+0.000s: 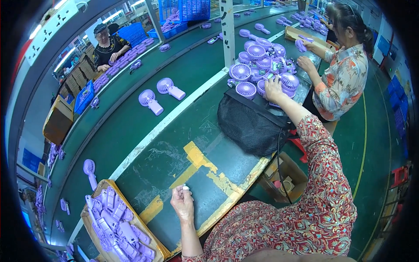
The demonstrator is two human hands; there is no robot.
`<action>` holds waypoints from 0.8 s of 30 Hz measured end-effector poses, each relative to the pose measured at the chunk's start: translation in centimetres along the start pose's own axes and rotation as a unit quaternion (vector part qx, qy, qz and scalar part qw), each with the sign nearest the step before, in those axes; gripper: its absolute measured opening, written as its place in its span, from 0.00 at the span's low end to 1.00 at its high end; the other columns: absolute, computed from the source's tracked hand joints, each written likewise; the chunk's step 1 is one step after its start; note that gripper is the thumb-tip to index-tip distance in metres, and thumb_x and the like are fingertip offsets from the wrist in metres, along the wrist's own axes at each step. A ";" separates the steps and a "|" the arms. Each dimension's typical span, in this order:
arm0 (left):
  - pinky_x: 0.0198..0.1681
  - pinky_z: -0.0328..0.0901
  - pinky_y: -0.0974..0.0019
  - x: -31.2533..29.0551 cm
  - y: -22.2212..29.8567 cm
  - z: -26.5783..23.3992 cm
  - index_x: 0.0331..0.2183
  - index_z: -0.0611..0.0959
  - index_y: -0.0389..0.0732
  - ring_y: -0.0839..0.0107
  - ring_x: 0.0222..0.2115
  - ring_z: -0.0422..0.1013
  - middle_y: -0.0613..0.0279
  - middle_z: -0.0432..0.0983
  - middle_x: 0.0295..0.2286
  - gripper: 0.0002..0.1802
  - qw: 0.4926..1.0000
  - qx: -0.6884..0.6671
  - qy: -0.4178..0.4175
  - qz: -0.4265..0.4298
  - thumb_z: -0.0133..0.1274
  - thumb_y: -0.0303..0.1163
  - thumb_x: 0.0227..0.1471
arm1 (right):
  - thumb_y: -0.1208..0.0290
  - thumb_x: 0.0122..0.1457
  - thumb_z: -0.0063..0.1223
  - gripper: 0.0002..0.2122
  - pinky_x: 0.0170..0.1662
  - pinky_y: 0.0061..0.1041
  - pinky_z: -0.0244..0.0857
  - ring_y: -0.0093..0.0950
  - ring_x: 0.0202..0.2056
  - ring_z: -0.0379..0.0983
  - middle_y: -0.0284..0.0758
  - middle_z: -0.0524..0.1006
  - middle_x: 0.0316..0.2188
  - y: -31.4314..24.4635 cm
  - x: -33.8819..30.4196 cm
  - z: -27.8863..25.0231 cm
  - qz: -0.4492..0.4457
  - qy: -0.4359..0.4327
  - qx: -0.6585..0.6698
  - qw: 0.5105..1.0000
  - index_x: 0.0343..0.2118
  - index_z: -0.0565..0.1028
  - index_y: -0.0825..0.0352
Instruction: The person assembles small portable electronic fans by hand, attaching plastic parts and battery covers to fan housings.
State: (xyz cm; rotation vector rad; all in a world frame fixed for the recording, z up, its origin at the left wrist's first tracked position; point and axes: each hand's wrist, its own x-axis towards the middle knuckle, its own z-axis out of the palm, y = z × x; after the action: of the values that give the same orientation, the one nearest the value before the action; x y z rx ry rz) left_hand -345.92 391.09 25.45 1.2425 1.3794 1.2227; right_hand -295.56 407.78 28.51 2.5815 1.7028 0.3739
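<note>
My right hand (274, 89) reaches into a heap of purple handheld fans (255, 51) at the far right of the bench. Its fingers are bent round part of a fan there; which part is hard to make out. Below, over the bare bench top, my left hand (183, 204) is closed, with a small white thing (186, 187) at its fingertips, too small to name. A black mesh bag (248, 120) lies between the fan heap and the bench's near edge. At the lower left stands an open cardboard box (161, 246) full of purple fan casings (114, 220).
Beyond the bench, a green conveyor belt (126, 120) carries purple fans (168, 88). A white post (227, 32) rises by the heap. One co-worker (338, 83) handles a fan at right; another (109, 50) sits across the belt. A cardboard box (294, 172) stands below the bench.
</note>
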 end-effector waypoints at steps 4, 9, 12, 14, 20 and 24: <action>0.16 0.57 0.82 0.0 -0.4 -0.3 0.33 0.73 0.35 0.85 0.14 0.60 0.69 0.68 0.18 0.04 1.000 0.007 0.004 0.006 0.47 0.25 0.53 | 0.65 0.43 0.59 0.25 0.51 0.47 0.57 0.51 0.52 0.57 0.50 0.66 0.46 -0.4 -1.3 -2.0 -0.031 0.010 0.074 0.997 0.44 0.69 0.71; 0.16 0.57 0.81 -0.3 -0.4 -0.2 0.32 0.73 0.35 0.85 0.14 0.61 0.69 0.68 0.18 0.04 1.000 0.019 -0.001 0.007 0.47 0.25 0.53 | 0.64 0.44 0.60 0.17 0.41 0.35 0.66 0.39 0.31 0.74 0.40 0.77 0.27 2.2 -0.2 -1.4 0.016 0.081 0.257 0.963 0.37 0.74 0.67; 0.16 0.57 0.81 -0.3 -0.3 0.0 0.32 0.73 0.36 0.85 0.14 0.61 0.69 0.68 0.18 0.03 1.000 0.022 0.005 0.012 0.47 0.25 0.53 | 0.65 0.47 0.56 0.14 0.45 0.37 0.62 0.41 0.40 0.69 0.43 0.74 0.36 3.2 0.3 -2.1 0.078 0.247 0.235 0.937 0.34 0.73 0.67; 0.16 0.57 0.81 -0.2 -0.1 0.4 0.32 0.73 0.36 0.85 0.14 0.61 0.69 0.68 0.18 0.03 1.000 0.021 0.001 0.015 0.47 0.25 0.53 | 0.64 0.47 0.55 0.15 0.48 0.35 0.59 0.42 0.43 0.66 0.45 0.72 0.38 4.7 0.9 -2.4 0.141 0.222 0.163 0.951 0.34 0.72 0.69; 0.16 0.56 0.81 -0.3 -0.2 0.5 0.32 0.73 0.36 0.85 0.14 0.61 0.69 0.68 0.18 0.03 0.999 0.028 -0.001 0.024 0.47 0.25 0.53 | 0.58 0.48 0.52 0.21 0.57 0.55 0.43 0.47 0.56 0.54 0.46 0.69 0.47 4.6 2.4 -0.7 0.179 0.050 0.097 0.978 0.40 0.74 0.70; 0.16 0.56 0.81 -0.3 -0.2 0.3 0.32 0.73 0.36 0.85 0.14 0.61 0.69 0.68 0.18 0.03 0.999 0.029 0.007 0.027 0.47 0.25 0.53 | 0.59 0.47 0.52 0.18 0.55 0.55 0.46 0.46 0.53 0.59 0.46 0.73 0.42 4.7 3.3 -0.2 0.153 0.072 0.117 0.979 0.35 0.76 0.69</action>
State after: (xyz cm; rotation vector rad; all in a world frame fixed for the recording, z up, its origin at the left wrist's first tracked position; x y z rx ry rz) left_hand -345.60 390.79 25.25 1.3209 1.4096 1.2374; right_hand -290.15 408.87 30.03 3.0726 1.4637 0.3977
